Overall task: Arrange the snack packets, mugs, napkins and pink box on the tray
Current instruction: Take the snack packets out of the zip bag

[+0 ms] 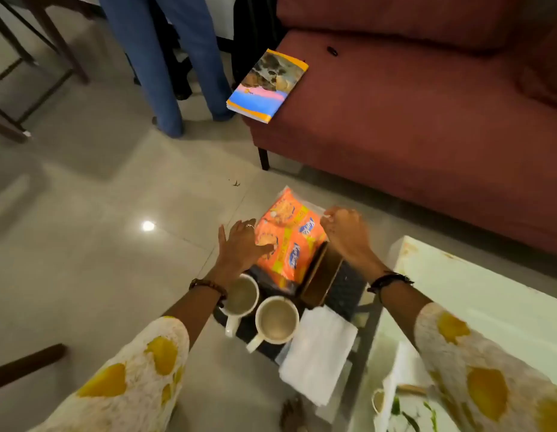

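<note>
An orange snack packet [288, 241] lies tilted on the far end of a dark tray [349, 285]. My left hand [239, 247] rests flat against the packet's left edge, fingers spread. My right hand [346, 232] pinches the packet's clear top right corner. Two white mugs [241, 299] [276, 319] holding a milky drink stand on the tray's near left side. Folded white napkins [317, 350] lie on its near right side. A brown box [322, 277] stands on edge beside the packet; no pink box is visible.
A maroon sofa [427, 126] with a colourful book [268, 85] on its corner stands behind. A person's legs in blue jeans [165, 73] are at the back. A white table [476, 307] lies right, and chair legs [27, 88] stand at the far left.
</note>
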### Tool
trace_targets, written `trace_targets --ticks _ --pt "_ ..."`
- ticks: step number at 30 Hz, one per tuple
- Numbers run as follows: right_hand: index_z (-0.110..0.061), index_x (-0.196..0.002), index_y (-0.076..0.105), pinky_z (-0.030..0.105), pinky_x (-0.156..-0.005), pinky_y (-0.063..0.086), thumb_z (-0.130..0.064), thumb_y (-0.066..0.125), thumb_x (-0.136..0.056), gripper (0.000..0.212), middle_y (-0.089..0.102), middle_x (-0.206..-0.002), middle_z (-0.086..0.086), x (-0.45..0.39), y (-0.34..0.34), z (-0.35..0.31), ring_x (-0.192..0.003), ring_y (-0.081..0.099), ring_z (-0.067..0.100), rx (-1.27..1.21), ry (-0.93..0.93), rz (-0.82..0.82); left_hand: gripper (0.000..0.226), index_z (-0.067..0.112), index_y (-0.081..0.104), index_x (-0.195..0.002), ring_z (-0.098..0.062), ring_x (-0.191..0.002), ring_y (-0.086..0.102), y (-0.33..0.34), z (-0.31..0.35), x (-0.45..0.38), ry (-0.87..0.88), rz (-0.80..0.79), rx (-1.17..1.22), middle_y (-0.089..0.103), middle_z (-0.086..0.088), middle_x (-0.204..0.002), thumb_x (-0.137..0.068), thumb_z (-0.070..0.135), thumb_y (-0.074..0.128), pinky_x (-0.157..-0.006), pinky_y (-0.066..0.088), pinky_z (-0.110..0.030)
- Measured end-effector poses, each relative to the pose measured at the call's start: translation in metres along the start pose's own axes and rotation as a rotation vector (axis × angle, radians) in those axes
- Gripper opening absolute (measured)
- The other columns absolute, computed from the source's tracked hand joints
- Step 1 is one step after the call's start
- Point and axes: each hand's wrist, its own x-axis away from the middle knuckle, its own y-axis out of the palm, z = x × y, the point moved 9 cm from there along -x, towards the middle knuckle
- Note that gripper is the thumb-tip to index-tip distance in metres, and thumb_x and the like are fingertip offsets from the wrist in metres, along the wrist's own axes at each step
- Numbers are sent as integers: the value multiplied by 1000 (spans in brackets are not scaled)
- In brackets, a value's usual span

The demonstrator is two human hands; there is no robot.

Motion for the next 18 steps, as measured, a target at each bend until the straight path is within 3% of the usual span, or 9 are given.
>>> trace_targets --ticks 2,4,5,7,9,13,15,18 --pt "-1 -107 59 43 -102 37 -24 49 -86 33 62 -116 24 -20 23 19 -112 54 37 122 112 -139 89 13 29 -140 -27 -134 37 17 -12 -24 -90 -95 49 44 -10 -143 -72 57 65 -113 14 -48" --pt "-2 -107 57 44 -108 30 -25 51 -85 32 57 -122 21 -34 48 40 -114 51 34 119 230 -285 85 14 41 -129 -30 -113 57 37 -24 -45 -163 -213 200 58 -10 -128 -63 55 74 -104 39 -43" --pt "-4 -98 57 42 -106 33 -25 54 -84 25 58 -117 19 -39 61 44 -107 52 32 48 255 -349 79 16 45 -121 -28 -102 62 46 -28 -53 -171 -255 279 63 -8 -120 -59 54 77 -97 46 -42" --pt "-9 -73 50 34 -88 41 -21 59 -81 17 57 -101 14 -45 82 45 -90 51 25 -176 308 -413 72 16 52 -113 -25 -92 66 59 -32 -62 -174 -323 414 67 -5 -110 -56 50 80 -90 52 -43" --pt "-9 -70 47 32 -78 40 -14 63 -78 18 54 -93 11 -53 92 49 -86 50 23 -284 348 -368 65 15 55 -113 -22 -86 68 70 -32 -69 -162 -350 531 68 -6 -108 -61 43 81 -82 55 -37" --pt "-7 -81 53 29 -73 39 -8 64 -76 12 54 -89 10 -66 88 45 -85 52 22 -518 366 -211 45 15 57 -106 -16 -75 65 51 -32 -70 -131 -250 634 67 -7 -100 -70 34 77 -67 52 -28" --pt "-4 -77 61 32 -74 41 -7 64 -76 5 57 -86 12 -73 78 29 -86 55 23 -651 296 -186 39 14 59 -103 -16 -70 62 24 -26 -68 -94 -203 677 66 -10 -95 -71 31 76 -68 55 -32" --pt "3 -83 67 44 -84 50 -11 64 -78 16 66 -89 19 -78 46 3 -87 62 31 -787 209 -114 32 15 57 -109 -15 -69 63 -32 -12 -63 -64 -126 730 65 -9 -98 -80 23 68 -60 55 -26"
